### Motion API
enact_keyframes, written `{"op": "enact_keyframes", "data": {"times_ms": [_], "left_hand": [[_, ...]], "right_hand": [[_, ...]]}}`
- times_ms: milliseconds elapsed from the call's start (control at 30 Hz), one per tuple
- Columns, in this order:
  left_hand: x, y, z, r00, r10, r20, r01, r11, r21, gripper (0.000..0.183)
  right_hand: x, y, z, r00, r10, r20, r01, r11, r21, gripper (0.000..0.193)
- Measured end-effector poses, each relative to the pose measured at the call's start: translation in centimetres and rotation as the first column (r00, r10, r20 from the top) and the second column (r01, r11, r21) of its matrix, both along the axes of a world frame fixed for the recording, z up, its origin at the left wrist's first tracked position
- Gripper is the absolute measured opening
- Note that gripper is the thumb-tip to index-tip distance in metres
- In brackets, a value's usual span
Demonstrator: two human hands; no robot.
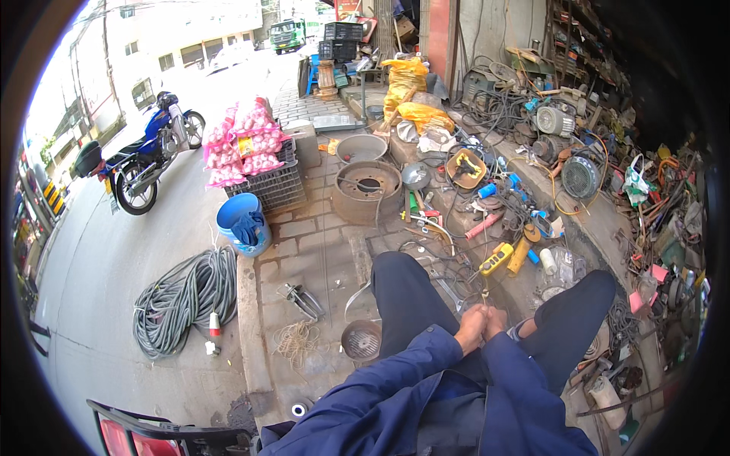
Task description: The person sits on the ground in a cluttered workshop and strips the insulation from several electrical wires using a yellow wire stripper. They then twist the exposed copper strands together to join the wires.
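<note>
My left hand [472,324] and my right hand [496,321] are together between my knees, side by side, with the fingers of both closed. A thin, light-coloured end [485,294] sticks up just beyond the fingertips; what they grip is too small to name. Beyond them lies a yellow hoist pendant control [496,259] with dark buttons. To its right are a yellow cylindrical tool [522,253] and a white cylinder [547,261].
A rusty wheel rim [346,199] and a metal basin [361,144] stand ahead. On the left are a blue bucket [237,205], a coiled grey cable [182,304], a gear puller [303,302] and a black crate [275,190] under pink net bags. Motors [553,120] and scrap crowd the right.
</note>
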State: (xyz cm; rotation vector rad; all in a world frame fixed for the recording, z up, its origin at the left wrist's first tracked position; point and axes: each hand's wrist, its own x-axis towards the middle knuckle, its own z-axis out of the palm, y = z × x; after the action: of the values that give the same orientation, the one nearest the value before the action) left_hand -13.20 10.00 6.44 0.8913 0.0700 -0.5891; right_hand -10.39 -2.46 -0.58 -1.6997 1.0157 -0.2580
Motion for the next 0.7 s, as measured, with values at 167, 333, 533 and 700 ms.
{"op": "enact_keyframes", "data": {"times_ms": [167, 333, 533, 700], "left_hand": [[-1.7, -0.7, 0.2, 0.999, -0.050, 0.019, 0.050, 0.998, -0.022, 0.024], [-4.9, 0.3, 2.5, 1.000, 0.014, 0.020, -0.013, 0.998, -0.061, 0.017], [-7.4, -0.8, 4.8, 0.880, -0.117, 0.460, 0.322, 0.859, -0.397, 0.021], [-0.1, 1.4, 8.7, 0.987, 0.011, 0.163, 0.058, 0.909, -0.413, 0.014]], "right_hand": [[-1.1, -1.2, -0.5, 0.979, -0.033, -0.202, -0.087, 0.826, -0.557, 0.036], [-2.8, 1.9, 4.3, 0.942, 0.322, -0.093, -0.284, 0.620, -0.732, 0.039], [-2.6, 6.3, 11.4, 0.734, 0.654, 0.181, -0.612, 0.753, -0.242, 0.044], [-3.5, 7.3, 14.9, 0.707, 0.630, 0.321, -0.707, 0.647, 0.287, 0.049]]}}
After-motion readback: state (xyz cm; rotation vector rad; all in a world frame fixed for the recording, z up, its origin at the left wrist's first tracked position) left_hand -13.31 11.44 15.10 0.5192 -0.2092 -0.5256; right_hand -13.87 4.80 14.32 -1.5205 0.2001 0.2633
